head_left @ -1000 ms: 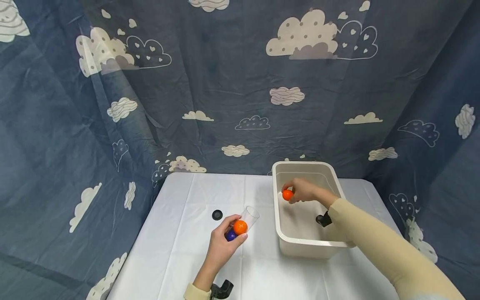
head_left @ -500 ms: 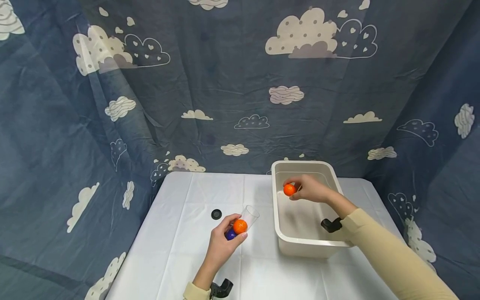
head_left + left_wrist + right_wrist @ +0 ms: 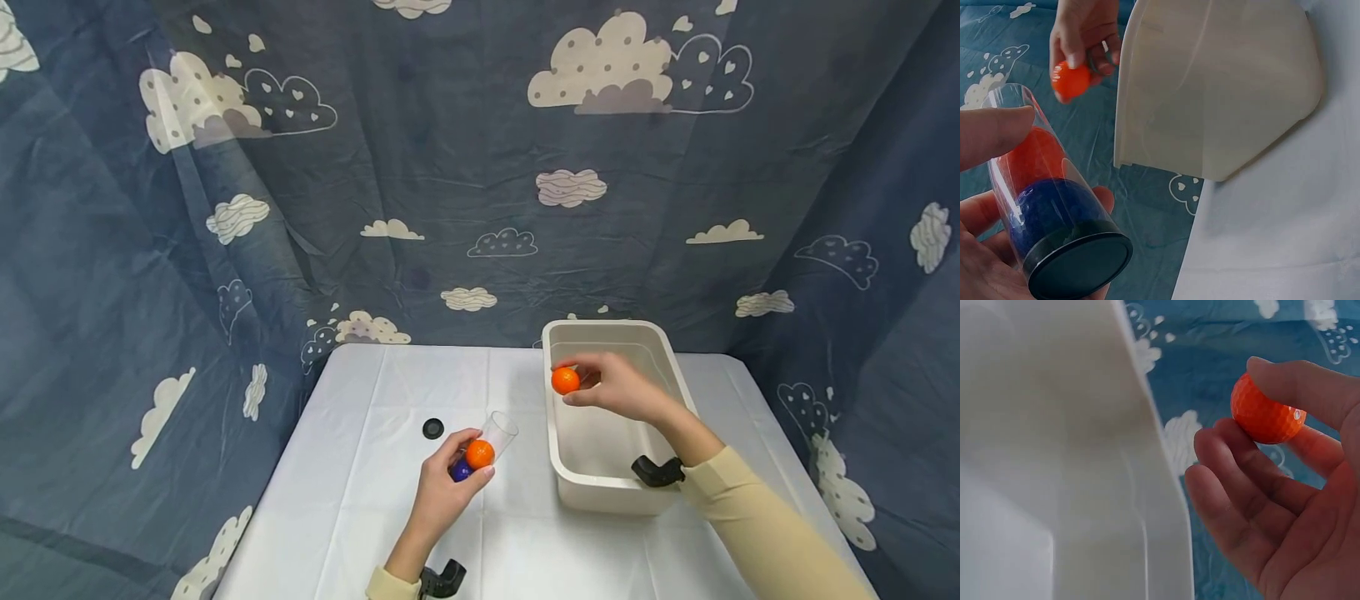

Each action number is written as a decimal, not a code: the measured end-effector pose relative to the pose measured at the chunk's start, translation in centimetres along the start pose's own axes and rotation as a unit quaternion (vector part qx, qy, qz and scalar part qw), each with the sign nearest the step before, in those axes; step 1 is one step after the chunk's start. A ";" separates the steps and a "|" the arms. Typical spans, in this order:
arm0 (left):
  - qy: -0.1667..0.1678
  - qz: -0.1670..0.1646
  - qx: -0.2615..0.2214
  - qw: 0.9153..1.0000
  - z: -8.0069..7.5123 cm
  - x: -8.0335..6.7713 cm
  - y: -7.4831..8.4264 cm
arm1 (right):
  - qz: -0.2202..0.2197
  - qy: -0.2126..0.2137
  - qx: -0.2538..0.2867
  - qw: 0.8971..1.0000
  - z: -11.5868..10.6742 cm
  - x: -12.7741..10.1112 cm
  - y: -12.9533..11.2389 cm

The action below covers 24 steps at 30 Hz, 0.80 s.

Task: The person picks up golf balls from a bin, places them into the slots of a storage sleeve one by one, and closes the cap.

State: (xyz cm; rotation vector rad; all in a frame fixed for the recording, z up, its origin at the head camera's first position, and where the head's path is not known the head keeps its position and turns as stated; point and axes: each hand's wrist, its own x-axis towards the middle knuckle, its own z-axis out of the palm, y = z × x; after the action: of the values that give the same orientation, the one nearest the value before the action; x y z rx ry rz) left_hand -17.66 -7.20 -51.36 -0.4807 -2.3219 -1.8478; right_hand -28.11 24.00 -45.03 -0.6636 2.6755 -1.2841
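Note:
My left hand grips a clear plastic tube tilted over the table, its open end up and to the right. Inside it sit an orange golf ball and, below that, a blue ball. A dark cap closes the tube's lower end in the left wrist view. Between thumb and fingers my right hand pinches another orange golf ball, above the bin's left rim. The dimples show on this golf ball in the right wrist view.
A cream plastic bin stands on the right of the white-covered table. A round black cap lies left of the tube. Dark blue cloth with clouds hangs behind and at both sides.
My right hand has risen from inside the bin with the orange golf ball and moved left to its left rim. My left hand and the tube have stayed in place.

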 end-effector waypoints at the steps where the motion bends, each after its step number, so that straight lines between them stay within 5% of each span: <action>1: -0.001 -0.002 0.002 1.000 0.1 0.1 -0.2 | -0.003 0.003 0.008 1.000 0.2 -0.1 -0.2; 11: -0.011 -0.012 -0.006 1.000 0.8 0.2 -3.5 | -0.019 -0.023 0.074 0.997 3.2 -1.5 -2.5; 24: -0.025 -0.001 0.006 1.000 0.6 -0.2 -3.5 | -0.034 -0.049 0.084 0.995 6.1 -2.0 -4.4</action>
State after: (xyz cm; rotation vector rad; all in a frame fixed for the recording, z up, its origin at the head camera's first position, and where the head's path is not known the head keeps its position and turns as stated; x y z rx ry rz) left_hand -18.60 -7.36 -54.83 -0.5294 -2.3655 -1.8414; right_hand -23.16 18.04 -45.76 -0.7789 2.4547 -1.4350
